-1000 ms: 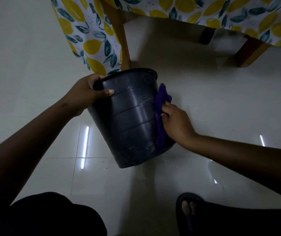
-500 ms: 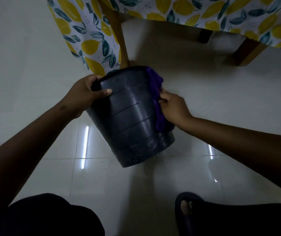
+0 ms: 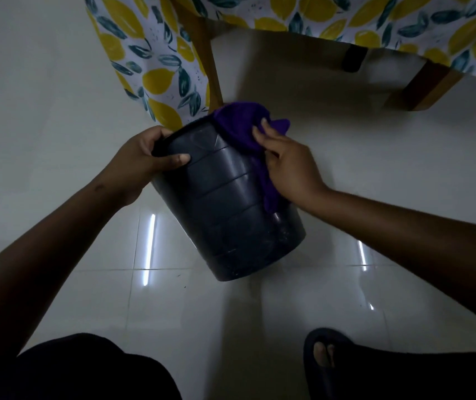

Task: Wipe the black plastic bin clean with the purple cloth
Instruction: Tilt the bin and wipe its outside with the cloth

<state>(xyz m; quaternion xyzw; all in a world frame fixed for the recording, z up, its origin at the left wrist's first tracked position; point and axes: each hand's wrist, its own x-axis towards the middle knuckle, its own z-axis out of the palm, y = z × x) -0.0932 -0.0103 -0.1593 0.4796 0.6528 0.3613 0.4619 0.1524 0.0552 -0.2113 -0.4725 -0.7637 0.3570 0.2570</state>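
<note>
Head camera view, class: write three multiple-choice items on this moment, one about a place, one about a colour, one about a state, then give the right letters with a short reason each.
1. Where is the purple cloth?
A. On the floor
B. Over the upper side and rim of the black bin
C. On the tablecloth

2. What colour are the fruits printed on the tablecloth?
A. Yellow
B. Red
C. Orange

3. How is the bin held?
A. Standing upright and untouched
B. Turned upside down
C. Tilted, gripped at the rim by the left hand

Answers: 1 B, the right hand presses the cloth there; 2 A, the lemons are yellow; 3 C, the left fingers wrap the rim and the bin leans.
</note>
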